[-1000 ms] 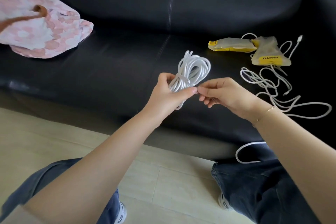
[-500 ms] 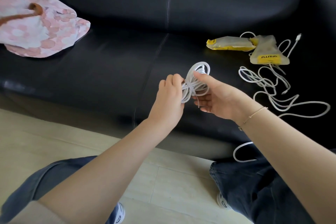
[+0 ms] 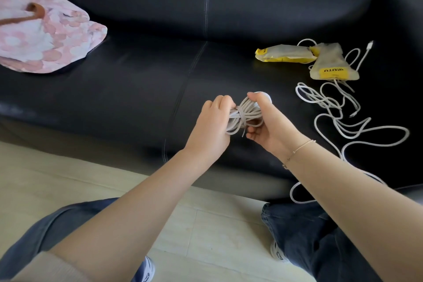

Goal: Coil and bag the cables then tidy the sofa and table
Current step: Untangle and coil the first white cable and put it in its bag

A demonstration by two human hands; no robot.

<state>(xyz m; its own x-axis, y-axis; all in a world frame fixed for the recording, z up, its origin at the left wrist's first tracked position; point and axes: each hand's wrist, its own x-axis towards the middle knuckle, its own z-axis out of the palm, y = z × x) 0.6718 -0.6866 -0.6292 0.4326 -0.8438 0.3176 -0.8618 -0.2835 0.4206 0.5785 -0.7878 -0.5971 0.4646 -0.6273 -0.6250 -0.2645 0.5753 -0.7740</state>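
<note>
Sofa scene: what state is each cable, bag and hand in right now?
Coiled cable: bundled, wrapped round its middle, held in both hands.
Left hand: grips the coil.
Right hand: grips the coil.
Loose cable: uncoiled, tangled on the sofa.
Yellow bags: lying flat.

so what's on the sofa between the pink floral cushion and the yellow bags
Nothing: the head view shows only bare black leather sofa seat between the pink floral cushion and the yellow-labelled plastic bags.
</note>
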